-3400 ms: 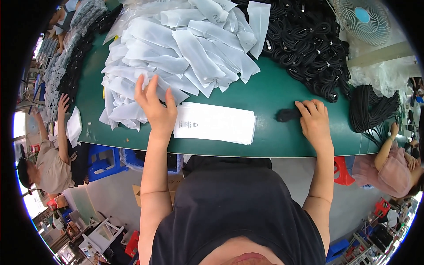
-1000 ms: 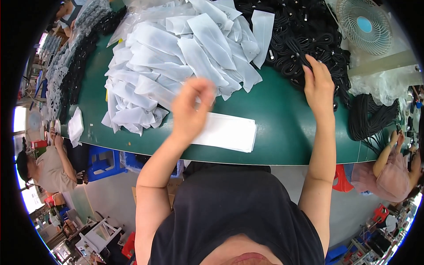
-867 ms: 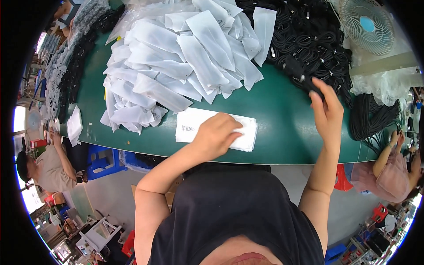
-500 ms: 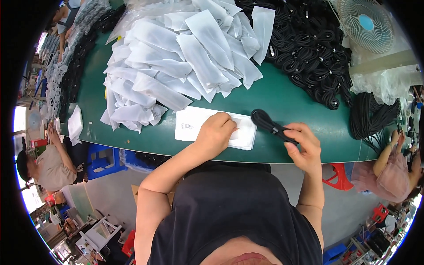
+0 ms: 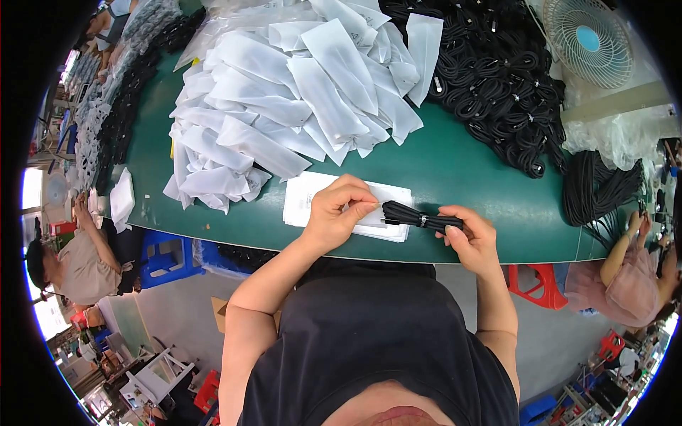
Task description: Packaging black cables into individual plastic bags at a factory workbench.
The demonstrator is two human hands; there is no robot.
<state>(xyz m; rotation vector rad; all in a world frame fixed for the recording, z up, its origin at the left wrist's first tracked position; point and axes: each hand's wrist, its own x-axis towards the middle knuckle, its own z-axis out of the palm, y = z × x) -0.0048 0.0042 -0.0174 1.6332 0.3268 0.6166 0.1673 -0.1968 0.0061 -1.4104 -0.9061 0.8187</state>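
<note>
- Two hands are at the near edge of the green table [image 5: 462, 170], and both are closed on work items.
- Your right hand [image 5: 472, 238] has its fingers clamped around one end of a bundled black cable [image 5: 419, 216]. The bundle runs out leftward from those fingers, lying roughly level, with a small light tie around its middle.
- Your left hand [image 5: 339, 213] has its thumb and fingertips pinched together on the edge of the top white bag [image 5: 387, 199] of a flat stack [image 5: 305, 202]. The free end of the cable sits just beside these fingertips, at the pinched bag edge; whether the cable tip is inside the bag opening cannot be told.
- The flat stack lies under and to the left of your left fingers, touching the table surface near its front edge.
- Beyond your left fingers, well apart, is a large loose heap of white bags [image 5: 298, 99] spread across the table.
- Beyond your right fingers, well apart, is a pile of coiled black cables [image 5: 497, 85]. A second mass of black cable [image 5: 597, 188] hangs over the table edge to the right of your right hand.
- A white fan [image 5: 586, 39] stands at the far right corner, past the cable pile.
- Other people are seated at the left [image 5: 74, 259] and right [image 5: 632, 273] ends of the table, apart from your hands.
</note>
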